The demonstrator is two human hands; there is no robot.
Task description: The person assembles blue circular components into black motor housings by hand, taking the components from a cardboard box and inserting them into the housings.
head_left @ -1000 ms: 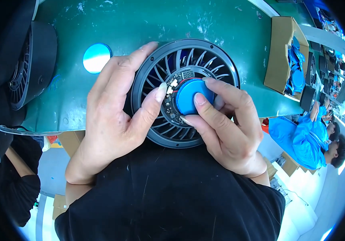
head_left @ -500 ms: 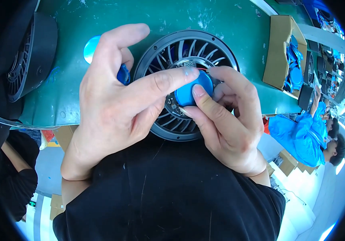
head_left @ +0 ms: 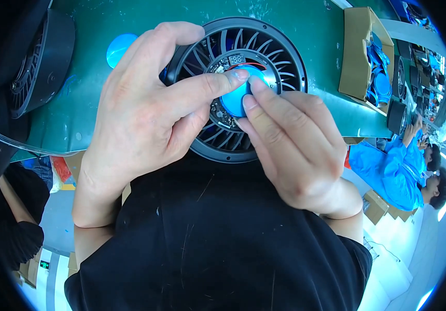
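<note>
A round black frame with curved spokes lies on the green table in front of me. At its hub is a circuit board with small components, and a blue disc covers part of it. Red wire shows along the disc's far edge. My left hand presses a fingertip on top of the disc while its upper fingers arch over the frame's left rim; what lies under them is hidden. My right hand has thumb and finger pinched together at the disc's right side.
A loose blue round piece lies beyond my left hand. At the far right a cardboard box holds several blue pieces. Large black wheel-like parts stand at left. A person in blue works at right; another person's arm shows at left.
The frame sits farther away in the picture. My right fingers have closed together over the disc's right part. The crumpled blue piece in my left fingers is no longer visible.
</note>
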